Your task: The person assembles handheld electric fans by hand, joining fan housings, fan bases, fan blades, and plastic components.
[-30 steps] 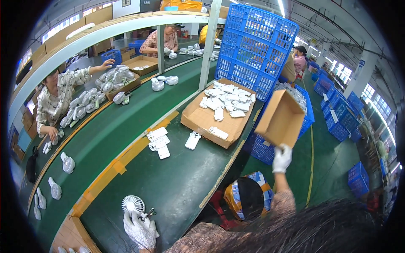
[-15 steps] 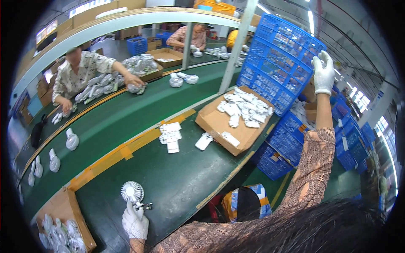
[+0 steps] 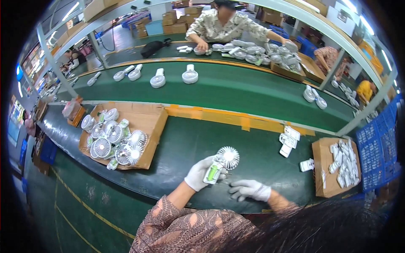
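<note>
My gloved left hand is closed around a small white handheld fan. The fan's round grille points away from me. Its handle is uncovered and a green battery-like part shows inside. Just right of the handle, low over the green bench, is my gloved right hand, slightly blurred, with its fingers apart and nothing seen in them. Small dark bits lie between the hand and the fan, too fine to make out. Several white handle covers lie on the bench to the right, with one cover by itself.
At left a cardboard box holds several fans. A cardboard tray with white covers stands at right, beside a blue crate. Beyond the orange-taped edge, several fans lie on a green conveyor. A co-worker handles fans opposite.
My view has swung to the left. My right hand has come down from its raised place near the blue crate to beside the fan. My left hand still holds the fan.
</note>
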The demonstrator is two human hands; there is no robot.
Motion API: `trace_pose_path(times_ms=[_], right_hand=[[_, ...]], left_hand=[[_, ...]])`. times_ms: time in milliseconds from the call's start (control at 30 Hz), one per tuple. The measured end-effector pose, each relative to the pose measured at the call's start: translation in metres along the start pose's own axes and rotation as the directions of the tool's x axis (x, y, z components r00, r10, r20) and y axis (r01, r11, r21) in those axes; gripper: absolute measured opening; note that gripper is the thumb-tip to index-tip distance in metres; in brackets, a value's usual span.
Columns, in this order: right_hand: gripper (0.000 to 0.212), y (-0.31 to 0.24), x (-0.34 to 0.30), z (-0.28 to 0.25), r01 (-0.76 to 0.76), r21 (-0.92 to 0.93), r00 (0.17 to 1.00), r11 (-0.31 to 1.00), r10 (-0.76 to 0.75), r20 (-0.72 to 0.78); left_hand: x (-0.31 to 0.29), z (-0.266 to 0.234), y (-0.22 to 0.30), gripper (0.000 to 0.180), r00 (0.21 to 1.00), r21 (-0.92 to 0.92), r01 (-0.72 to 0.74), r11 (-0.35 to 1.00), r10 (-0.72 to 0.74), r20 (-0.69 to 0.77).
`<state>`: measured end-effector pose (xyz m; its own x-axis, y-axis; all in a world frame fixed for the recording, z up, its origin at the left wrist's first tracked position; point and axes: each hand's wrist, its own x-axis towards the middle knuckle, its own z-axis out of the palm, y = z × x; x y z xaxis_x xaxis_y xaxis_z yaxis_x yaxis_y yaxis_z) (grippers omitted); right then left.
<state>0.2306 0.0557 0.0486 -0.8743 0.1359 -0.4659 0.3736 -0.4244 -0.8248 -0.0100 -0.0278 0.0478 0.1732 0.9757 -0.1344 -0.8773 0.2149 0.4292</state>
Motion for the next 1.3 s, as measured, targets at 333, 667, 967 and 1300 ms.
trace_pose_path(times_ms=[333,667,967,1300], right_hand=[[0.07,-0.006,0.103,0.021,0.407,0.792,0.906,0.455,-0.311,-0.287],[0.062,-0.058,0.097,0.012,0.776,0.365,0.63,0.514,-0.628,-0.456],[0.056,-0.07,0.101,0.013,0.66,0.3,0.741,0.689,-0.531,-0.41],[0.042,-0.063,0.106,0.013,0.533,0.053,0.759,0.844,-0.449,-0.472]], left_hand=[[-0.008,0.003,0.0,0.048,0.94,0.293,0.225,0.929,-0.287,0.186],[0.021,-0.018,0.025,0.029,0.839,0.452,-0.133,0.882,0.343,-0.422],[0.012,0.002,0.014,0.034,0.992,0.434,0.064,0.899,-0.011,-0.123],[0.01,-0.003,0.018,0.032,0.978,0.211,0.073,0.975,-0.029,-0.204]])
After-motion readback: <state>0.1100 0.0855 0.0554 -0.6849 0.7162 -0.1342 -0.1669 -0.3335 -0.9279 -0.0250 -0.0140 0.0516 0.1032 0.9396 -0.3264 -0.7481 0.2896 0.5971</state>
